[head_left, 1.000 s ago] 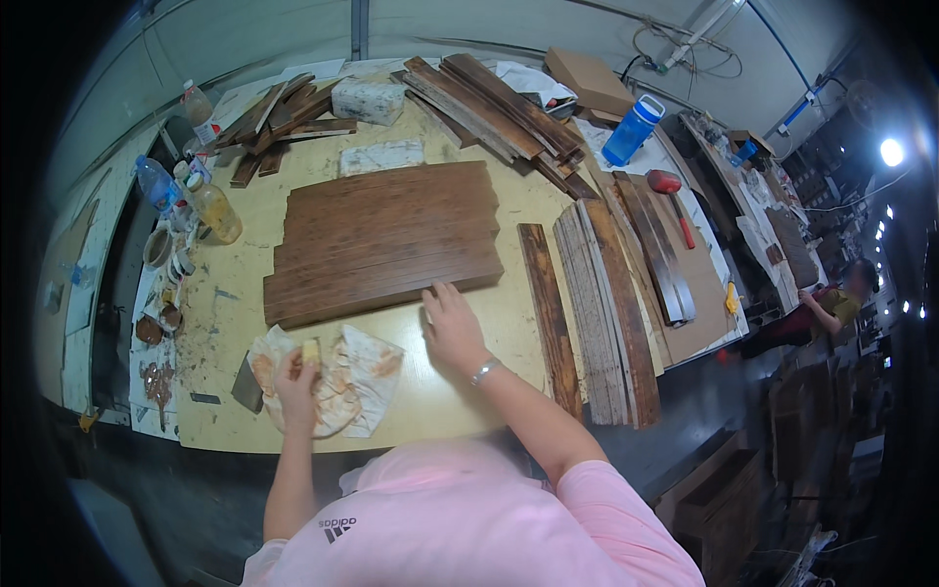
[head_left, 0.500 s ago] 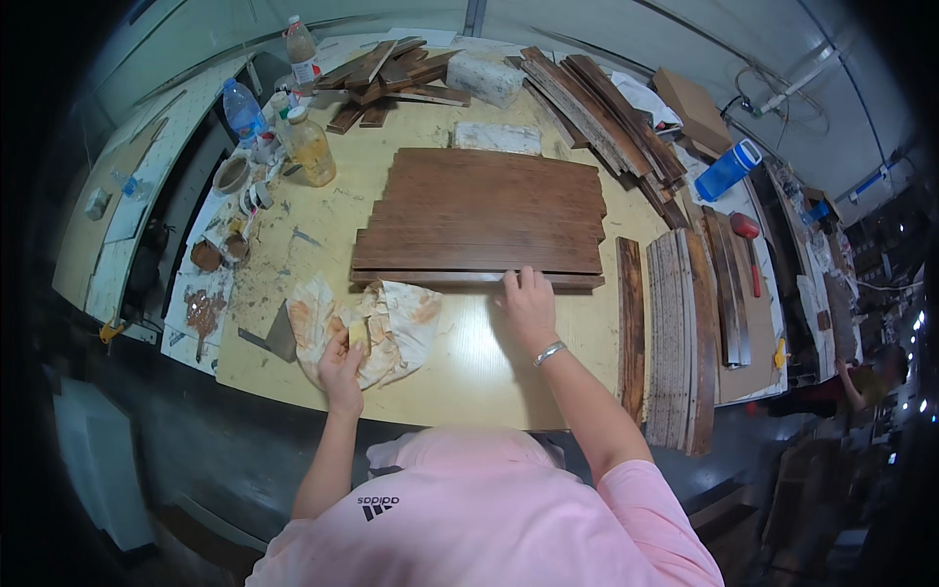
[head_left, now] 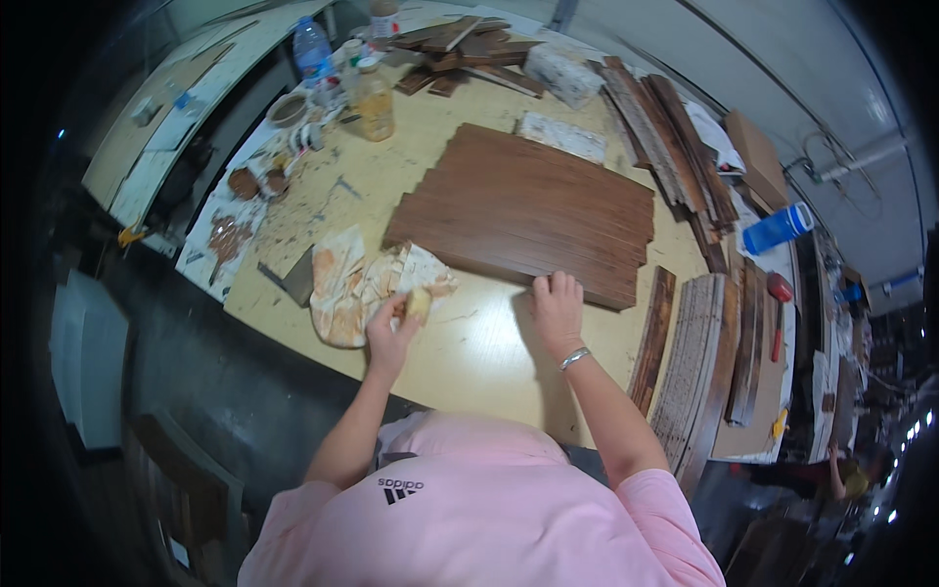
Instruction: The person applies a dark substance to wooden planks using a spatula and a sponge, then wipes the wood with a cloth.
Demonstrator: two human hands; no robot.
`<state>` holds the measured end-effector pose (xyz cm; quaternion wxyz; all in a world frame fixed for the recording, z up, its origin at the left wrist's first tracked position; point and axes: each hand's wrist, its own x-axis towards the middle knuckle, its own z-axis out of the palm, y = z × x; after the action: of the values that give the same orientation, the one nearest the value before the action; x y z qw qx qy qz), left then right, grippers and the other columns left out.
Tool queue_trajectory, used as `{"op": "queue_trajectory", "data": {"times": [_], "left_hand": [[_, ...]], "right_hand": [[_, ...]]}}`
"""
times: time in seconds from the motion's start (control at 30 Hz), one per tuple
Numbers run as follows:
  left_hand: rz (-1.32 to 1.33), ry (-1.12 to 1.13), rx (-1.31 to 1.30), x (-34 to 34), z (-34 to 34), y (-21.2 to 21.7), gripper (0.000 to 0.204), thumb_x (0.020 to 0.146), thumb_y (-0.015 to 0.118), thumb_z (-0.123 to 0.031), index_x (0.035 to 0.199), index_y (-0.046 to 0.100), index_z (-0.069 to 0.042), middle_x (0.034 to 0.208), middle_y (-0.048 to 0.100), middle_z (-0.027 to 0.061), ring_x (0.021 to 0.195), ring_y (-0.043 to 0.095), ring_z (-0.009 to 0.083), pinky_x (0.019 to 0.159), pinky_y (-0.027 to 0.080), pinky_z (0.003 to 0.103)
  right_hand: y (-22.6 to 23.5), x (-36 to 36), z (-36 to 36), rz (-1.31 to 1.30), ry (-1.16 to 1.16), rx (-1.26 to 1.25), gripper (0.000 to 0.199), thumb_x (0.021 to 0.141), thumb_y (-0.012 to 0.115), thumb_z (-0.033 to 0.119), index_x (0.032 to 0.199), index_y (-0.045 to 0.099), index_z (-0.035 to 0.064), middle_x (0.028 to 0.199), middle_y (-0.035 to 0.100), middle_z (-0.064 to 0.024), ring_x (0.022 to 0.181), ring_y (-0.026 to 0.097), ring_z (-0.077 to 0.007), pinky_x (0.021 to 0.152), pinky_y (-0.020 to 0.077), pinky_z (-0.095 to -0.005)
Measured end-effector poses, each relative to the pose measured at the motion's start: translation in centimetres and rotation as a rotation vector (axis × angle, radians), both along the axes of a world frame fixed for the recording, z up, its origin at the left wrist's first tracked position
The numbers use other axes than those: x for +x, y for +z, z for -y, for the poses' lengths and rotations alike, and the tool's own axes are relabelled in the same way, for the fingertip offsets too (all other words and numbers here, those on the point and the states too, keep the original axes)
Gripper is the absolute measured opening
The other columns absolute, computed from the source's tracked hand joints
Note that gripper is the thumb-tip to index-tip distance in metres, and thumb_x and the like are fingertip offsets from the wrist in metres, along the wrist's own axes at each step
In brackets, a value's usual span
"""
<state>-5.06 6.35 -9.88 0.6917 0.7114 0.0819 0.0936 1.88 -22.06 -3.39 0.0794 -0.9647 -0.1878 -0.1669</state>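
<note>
My left hand (head_left: 391,331) is closed round a small pale-yellow block (head_left: 418,305), which looks like a sponge. It is just right of a crumpled white cloth (head_left: 337,293) with orange-brown stains. Several brown wooden planks (head_left: 528,201) lie side by side in the middle of the table, their ends staggered. At their front edge, my right hand (head_left: 558,308) bends its fingers over the nearest plank (head_left: 499,273); the fingertips rest on its edge and the thumb is partly hidden. A scraper with a wide blade (head_left: 298,279) lies left of the cloth.
Jars and bottles (head_left: 374,103) stand at the back left, near stained cups (head_left: 245,183). Offcuts (head_left: 465,49) are heaped at the back. Long planks (head_left: 690,352) lie along the right, beside a blue bottle (head_left: 778,230) and a red-headed mallet (head_left: 779,287). A person (head_left: 831,477) is far right.
The nearest plank, earlier separated by a dark gap, now lies against the others. My left hand has lifted the yellow block away from the cloth. The whole view has turned.
</note>
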Motion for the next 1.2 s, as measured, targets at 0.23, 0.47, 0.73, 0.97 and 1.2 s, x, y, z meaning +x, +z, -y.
{"op": "queue_trajectory", "data": {"times": [0.23,0.47,0.73,0.97,1.2], "left_hand": [[0.046,0.234,-0.355,1.4,-3.5,2.0,0.032,0.093,0.060,-0.012,0.120,0.060,0.005,0.101,0.063,0.0030,0.088,0.057,0.0085,0.080,0.043,0.022],[0.074,0.220,-0.417,1.1,-3.2,1.5,0.038,0.091,0.058,-0.007,0.126,0.057,0.008,0.114,0.065,0.0082,0.101,0.060,0.0135,0.090,0.045,0.026],[0.035,0.141,-0.487,1.6,-4.0,2.3,0.039,0.092,0.058,-0.009,0.127,0.056,0.007,0.115,0.064,0.0076,0.100,0.060,0.0129,0.091,0.045,0.026],[0.094,0.090,-0.153,0.2,-0.8,8.4,0.036,0.087,0.066,-0.005,0.121,0.059,0.004,0.110,0.065,0.0076,0.097,0.059,0.0124,0.087,0.048,0.028],[0.421,0.059,0.402,5.6,4.1,15.3,0.040,0.074,0.077,-0.006,0.111,0.063,0.002,0.095,0.063,0.0119,0.088,0.062,0.0250,0.081,0.050,0.034]], "right_hand": [[-1.8,1.7,1.3,0.062,0.073,-0.009,0.033,0.072,0.076,0.016,0.095,0.054,0.0076,0.095,0.050,-0.0145,0.091,0.050,-0.0328,0.076,0.0417,-0.0441],[-2.6,0.3,1.5,0.059,0.104,0.010,0.034,0.074,0.076,0.017,0.100,0.056,0.0068,0.091,0.050,-0.0129,0.089,0.051,-0.0317,0.075,0.0427,-0.0435],[-1.0,0.7,1.6,-0.158,-0.014,0.101,0.032,0.086,0.070,0.034,0.094,0.063,0.0047,0.091,0.056,-0.0139,0.085,0.059,-0.0356,0.069,0.0472,-0.0493],[6.2,-9.6,5.4,-0.788,-0.269,0.595,0.047,0.099,0.054,0.033,0.072,0.058,-0.0054,0.067,0.059,-0.0225,0.062,0.057,-0.0313,0.064,0.0457,-0.0431],[9.2,-15.4,6.8,-0.666,-0.432,0.872,0.040,0.097,0.060,0.021,0.068,0.050,-0.0034,0.060,0.038,-0.0011,0.061,0.036,-0.0096,0.053,0.0331,-0.0323]]}}
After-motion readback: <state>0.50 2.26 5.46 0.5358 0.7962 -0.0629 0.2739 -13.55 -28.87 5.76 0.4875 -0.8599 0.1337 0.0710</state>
